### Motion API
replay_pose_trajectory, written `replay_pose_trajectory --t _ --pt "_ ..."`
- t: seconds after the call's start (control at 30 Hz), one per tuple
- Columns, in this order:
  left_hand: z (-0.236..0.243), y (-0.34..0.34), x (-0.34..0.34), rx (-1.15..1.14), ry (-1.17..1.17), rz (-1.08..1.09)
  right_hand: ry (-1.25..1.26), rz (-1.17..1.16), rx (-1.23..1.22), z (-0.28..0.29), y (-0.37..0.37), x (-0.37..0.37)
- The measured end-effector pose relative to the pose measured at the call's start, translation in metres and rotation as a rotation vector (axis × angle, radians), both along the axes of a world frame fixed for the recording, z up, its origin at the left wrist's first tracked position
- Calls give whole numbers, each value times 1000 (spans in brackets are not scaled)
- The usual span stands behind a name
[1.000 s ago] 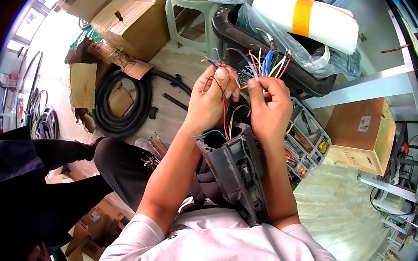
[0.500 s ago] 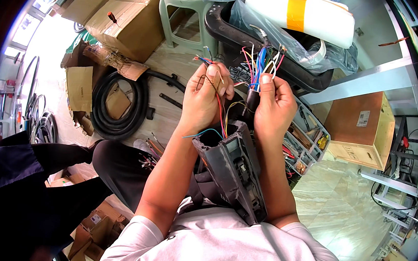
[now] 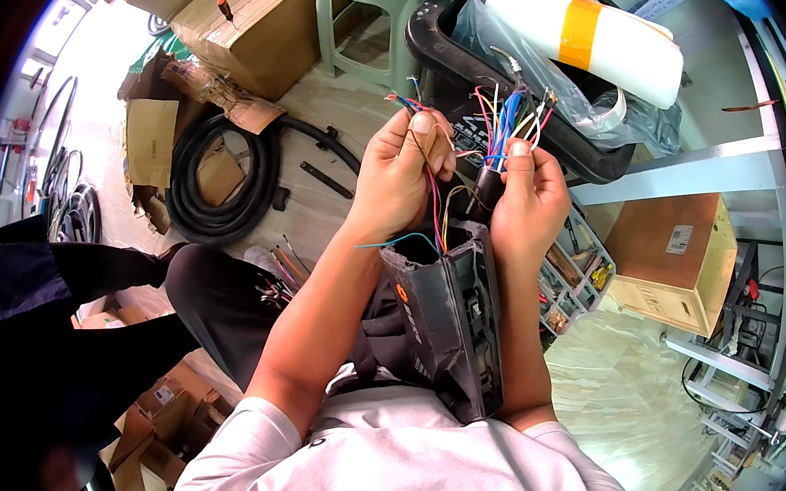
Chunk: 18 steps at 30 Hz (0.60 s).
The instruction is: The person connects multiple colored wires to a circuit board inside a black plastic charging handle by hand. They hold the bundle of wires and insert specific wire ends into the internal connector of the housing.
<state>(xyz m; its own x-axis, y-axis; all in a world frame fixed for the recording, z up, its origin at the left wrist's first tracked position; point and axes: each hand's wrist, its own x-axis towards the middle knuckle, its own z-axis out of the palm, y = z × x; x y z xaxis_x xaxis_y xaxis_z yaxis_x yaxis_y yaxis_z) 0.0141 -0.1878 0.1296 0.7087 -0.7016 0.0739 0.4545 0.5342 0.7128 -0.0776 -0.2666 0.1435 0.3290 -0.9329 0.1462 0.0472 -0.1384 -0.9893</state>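
My left hand is closed, pinching several thin wires between thumb and fingers. Red, yellow and other strands run from it down to the open top of a long black plastic housing, which rests upright against my lap. A loose teal wire sticks out leftward from that opening. Close on the right, my right hand grips the stripped end of a thick black cable. Blue, white, red and other cores fan out above its fingers. A thin wire stretches between the hands; its exact joint is unclear.
Ahead stand a black bin with a white roll and plastic wrap, and a pale green stool. Coiled black hose and cardboard boxes lie left. A parts tray and wooden box are right.
The view has turned slightly, and both hands appear a little farther right. The housing now shows more of its left face, with an orange mark. Both hands keep their holds.
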Motion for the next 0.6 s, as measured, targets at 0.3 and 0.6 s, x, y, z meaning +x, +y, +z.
replay_pose_trajectory --t 0.3,0.6 --pt "0 -4 -1 1 42 53 -42 -10 44 -5 -6 3" --pt "5 -1 -1 53 11 47 332 136 -196 0 -18 17"
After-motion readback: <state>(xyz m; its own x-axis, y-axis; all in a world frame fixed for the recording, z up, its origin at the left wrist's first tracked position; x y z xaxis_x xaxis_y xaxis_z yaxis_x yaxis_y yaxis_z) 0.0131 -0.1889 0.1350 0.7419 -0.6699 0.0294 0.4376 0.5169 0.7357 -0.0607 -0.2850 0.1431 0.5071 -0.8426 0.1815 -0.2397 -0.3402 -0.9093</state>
